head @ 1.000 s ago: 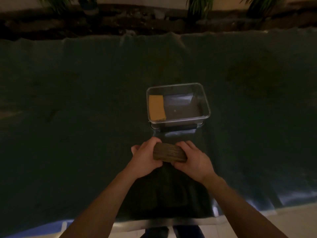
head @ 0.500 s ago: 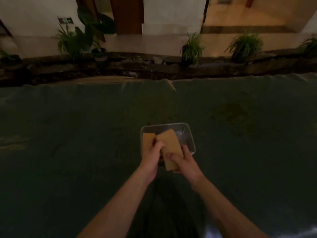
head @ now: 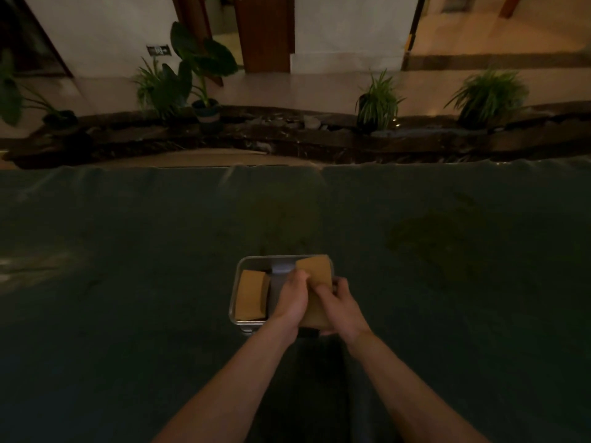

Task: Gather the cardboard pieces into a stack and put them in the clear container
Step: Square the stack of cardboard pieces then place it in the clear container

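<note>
A clear rectangular container (head: 237, 284) sits on the dark cloth in front of me. An earlier brown cardboard stack (head: 251, 294) lies in its left part. A second cardboard stack (head: 315, 270) is tilted over the container's right part, far end near the right rim. My left hand (head: 292, 298) grips its left side. On the stack's right side and near end, my right hand (head: 340, 303) holds it. The stack's near end is hidden by my hands, so I cannot tell whether it rests on the bottom.
A dark green cloth (head: 128, 282) covers the wide table. Past its far edge run a dark rock border (head: 287, 135) and potted plants (head: 379, 100). A pale floor and walls lie beyond.
Both hands carried the cardboard stack forward from in front of the container to over its right part. My head tilted up, so the container now sits lower in view.
</note>
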A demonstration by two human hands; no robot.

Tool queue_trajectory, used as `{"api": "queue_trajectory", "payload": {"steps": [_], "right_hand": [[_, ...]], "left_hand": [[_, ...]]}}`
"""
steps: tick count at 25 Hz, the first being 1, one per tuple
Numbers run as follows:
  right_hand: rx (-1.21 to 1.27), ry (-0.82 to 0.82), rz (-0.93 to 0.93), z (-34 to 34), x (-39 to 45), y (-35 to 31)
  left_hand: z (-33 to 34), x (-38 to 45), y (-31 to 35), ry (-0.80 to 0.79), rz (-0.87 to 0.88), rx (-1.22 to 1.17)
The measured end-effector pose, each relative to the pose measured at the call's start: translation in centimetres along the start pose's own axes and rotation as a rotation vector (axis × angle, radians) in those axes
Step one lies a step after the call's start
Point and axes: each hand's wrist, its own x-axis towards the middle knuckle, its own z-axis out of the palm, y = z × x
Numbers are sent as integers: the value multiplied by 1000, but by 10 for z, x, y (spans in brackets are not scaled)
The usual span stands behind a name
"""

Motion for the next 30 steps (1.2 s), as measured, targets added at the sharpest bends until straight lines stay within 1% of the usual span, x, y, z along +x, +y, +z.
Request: {"api": "queue_trajectory", "payload": {"steps": [3,9,11,14,17,18,20,21,22,25,27,30], "right_hand": [[18,39,-21,-3,14,-1],[123,-27,-2,-6,40,3],[107,-20,-9,-7,52,5],[41,8,22,-6,68,5],[-30,4,88,-9,85,6],[-69,60,72,-12,92,9],[-210,301,-3,-21,106,17],[-264,389,-15,-27,114,22],[-284,405,2,-31,119,26],[-185,288,122,-39,137,40],[-105,269,162,-43,142,46],[-85,270,155,-44,148,54]], "left_hand": [[8,7,5,10,-16,6],[2,34,9,-62,-106,-1],[-7,45,13,-113,-110,43],[-22,68,12,-175,-74,47],[-28,92,10,-139,-102,76],[-30,101,8,-119,-129,89],[-31,118,2,-97,-169,134],[-30,124,-3,-93,-179,165],[-30,129,-8,-91,-187,190],[-22,144,-22,-77,-218,229],[-15,153,-29,-39,-218,247],[-7,165,-41,-17,-209,291]]}}
